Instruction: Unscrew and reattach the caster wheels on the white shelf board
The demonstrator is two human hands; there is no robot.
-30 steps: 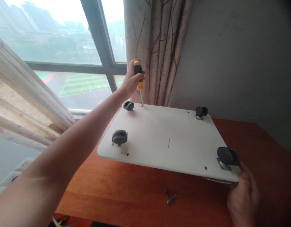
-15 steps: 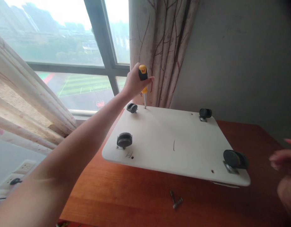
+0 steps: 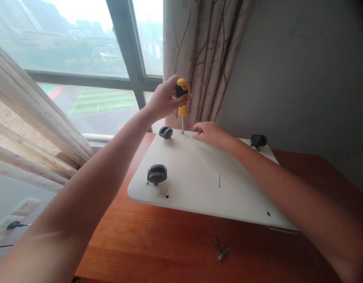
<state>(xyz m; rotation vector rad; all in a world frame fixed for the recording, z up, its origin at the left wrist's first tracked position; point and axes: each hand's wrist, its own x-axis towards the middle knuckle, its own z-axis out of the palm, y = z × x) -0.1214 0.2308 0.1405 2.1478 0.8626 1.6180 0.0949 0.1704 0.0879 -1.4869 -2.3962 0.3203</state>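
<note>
The left hand had its fingers clamped on a screwdriver, upright at the white board; the right hand, fingers slightly apart, was near the screwdriver.

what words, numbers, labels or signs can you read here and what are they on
Perhaps "H": slanted handwriting on the white board, hard to make out.
A lone stroke on the board, not clearly a character.
The screwdriver cap has a mark too small to read.

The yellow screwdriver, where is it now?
In the head view, the screwdriver is in the left hand, its tip near the far edge of the white board, just right of the far-left caster.
</note>
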